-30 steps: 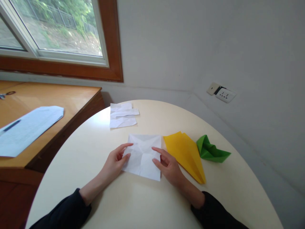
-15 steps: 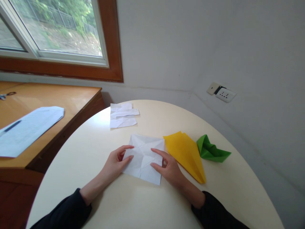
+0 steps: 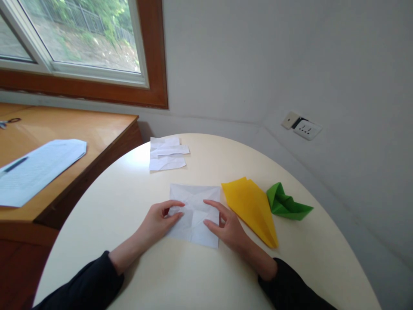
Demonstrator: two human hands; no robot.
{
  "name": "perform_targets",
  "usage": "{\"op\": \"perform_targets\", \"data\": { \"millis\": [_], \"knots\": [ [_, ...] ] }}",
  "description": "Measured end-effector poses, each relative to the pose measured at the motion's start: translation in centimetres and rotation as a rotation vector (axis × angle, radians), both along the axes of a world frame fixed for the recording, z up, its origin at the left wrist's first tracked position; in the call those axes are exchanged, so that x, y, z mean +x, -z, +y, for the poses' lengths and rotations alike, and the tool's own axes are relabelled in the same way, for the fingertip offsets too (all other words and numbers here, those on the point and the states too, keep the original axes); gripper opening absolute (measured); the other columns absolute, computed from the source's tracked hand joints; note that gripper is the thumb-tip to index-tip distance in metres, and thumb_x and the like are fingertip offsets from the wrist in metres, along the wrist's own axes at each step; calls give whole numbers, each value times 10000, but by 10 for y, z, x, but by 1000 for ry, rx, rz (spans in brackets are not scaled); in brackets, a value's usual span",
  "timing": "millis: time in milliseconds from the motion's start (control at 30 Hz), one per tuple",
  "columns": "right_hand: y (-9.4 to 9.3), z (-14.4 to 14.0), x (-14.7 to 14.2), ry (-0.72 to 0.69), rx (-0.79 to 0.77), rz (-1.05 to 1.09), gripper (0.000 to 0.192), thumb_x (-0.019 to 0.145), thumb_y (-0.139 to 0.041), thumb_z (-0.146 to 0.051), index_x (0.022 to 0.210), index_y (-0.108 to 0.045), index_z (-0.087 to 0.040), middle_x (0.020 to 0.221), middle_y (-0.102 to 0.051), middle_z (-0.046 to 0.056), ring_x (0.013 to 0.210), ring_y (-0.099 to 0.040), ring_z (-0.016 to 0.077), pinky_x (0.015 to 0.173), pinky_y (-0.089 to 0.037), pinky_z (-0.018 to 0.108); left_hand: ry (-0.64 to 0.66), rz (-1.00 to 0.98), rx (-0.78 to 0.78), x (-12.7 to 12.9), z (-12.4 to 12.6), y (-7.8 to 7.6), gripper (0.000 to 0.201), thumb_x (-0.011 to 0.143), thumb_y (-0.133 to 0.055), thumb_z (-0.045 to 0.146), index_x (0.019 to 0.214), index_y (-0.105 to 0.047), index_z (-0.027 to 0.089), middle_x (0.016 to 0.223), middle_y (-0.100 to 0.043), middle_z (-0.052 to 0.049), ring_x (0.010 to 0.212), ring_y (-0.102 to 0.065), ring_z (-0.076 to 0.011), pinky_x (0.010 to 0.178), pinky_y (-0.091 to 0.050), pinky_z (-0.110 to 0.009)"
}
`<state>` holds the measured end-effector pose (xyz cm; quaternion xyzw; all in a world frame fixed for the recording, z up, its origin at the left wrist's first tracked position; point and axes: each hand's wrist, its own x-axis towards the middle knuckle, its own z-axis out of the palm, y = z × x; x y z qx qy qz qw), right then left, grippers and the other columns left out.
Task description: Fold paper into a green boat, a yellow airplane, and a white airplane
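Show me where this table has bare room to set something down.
Bare patches on the table: left of the left hand; between the forearms, on the near side of the white sheet; and right of the white slips, behind the yellow paper. Crowded: white sheet, right hand, yellow paper and green paper sit close together.

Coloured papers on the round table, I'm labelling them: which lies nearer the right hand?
The yellow folded paper, just beside the right hand; the green folded paper lies beyond it, farther right.

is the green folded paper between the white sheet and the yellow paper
No, the green folded paper lies right of the yellow paper, which sits between it and the white sheet.
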<state>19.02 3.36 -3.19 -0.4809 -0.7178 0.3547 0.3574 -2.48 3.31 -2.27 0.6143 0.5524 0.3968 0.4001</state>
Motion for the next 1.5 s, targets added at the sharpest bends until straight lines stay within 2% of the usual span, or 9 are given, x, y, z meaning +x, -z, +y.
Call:
{"op": "perform_targets", "data": {
  "millis": [200, 433, 533, 633, 800, 900, 1100, 1233, 1500],
  "knots": [
    [3, 2, 0, 45, -82, 21, 441, 751, -542, -255, 1181, -588, -167, 645, -550, -22, 502, -364, 85, 483, -374, 200, -16, -70, -36, 1, 0, -1, 285, 669, -610, 353, 827, -696, 131, 605, -599, -2, 492, -435, -94, 420, -328, -187],
    [0, 2, -1, 50, -72, 31, 428, 767, -532, -276, 1168, -599, -142, 573, -440, -46, 487, -328, 81, 464, -347, 196, -38, -103, -41, -2, 1, 2, 284, 671, -626, 347, 835, -689, 124, 553, -537, 18, 491, -405, -90, 423, -311, -186],
    [1, 2, -1, 39, -57, 32, 406, 758, -544, -265, 1145, -619, -171, 632, -521, -26, 498, -363, 83, 489, -387, 201, -44, -137, -58, -2, 1, 2, 294, 675, -626, 351, 849, -676, 119, 580, -541, 15, 506, -413, -89, 442, -324, -185],
    [4, 2, -1, 31, -54, 55, 417, 732, -566, -247, 1142, -623, -198, 839, -635, 24, 547, -428, 94, 546, -448, 221, -44, -162, -76, -1, 0, -1, 306, 680, -626, 358, 869, -665, 121, 599, -557, 10, 506, -429, -90, 449, -331, -186],
    [5, 0, 1, 10, -67, 108, 421, 726, -579, -251, 1143, -624, -207, 1086, -637, 66, 693, -542, 134, 642, -496, 259, -8, -129, -70, 0, -1, -7, 314, 675, -635, 361, 891, -667, 135, 765, -657, -52, 631, -553, -154, 526, -425, -222],
    [2, 0, 1, 10, -49, 94, 421, 723, -582, -242, 1139, -627, -206, 1040, -651, 60, 657, -534, 127, 627, -493, 255, -10, -47, -29, -1, -1, -9, 295, 673, -633, 359, 872, -688, 149, 817, -682, -64, 714, -587, -193, 549, -443, -230],
    [-5, 1, 0, 79, 2, -23, 457, 704, -625, -252, 1157, -615, -189, 710, -613, -9, 522, -414, 95, 539, -435, 223, -11, -25, -14, 0, -1, -10, 292, 690, -599, 354, 866, -695, 142, 794, -686, -62, 675, -577, -180, 527, -431, -224],
    [-2, 2, 1, 124, 22, 2, 479, 714, -627, -286, 1178, -601, -167, 802, -634, 17, 622, -479, 118, 612, -456, 245, -11, -33, -14, 0, -1, -8, 292, 690, -599, 359, 859, -700, 144, 780, -686, -61, 637, -569, -166, 518, -425, -221],
    [1, 2, 3, 97, 5, 49, 403, 764, -562, -295, 1128, -639, -139, 823, -680, 55, 650, -540, 143, 652, -486, 284, -31, -45, 8, -1, 0, -7, 306, 686, -605, 372, 873, -701, 150, 850, -701, -73, 758, -610, -205, 636, -464, -257]
  ]
}}
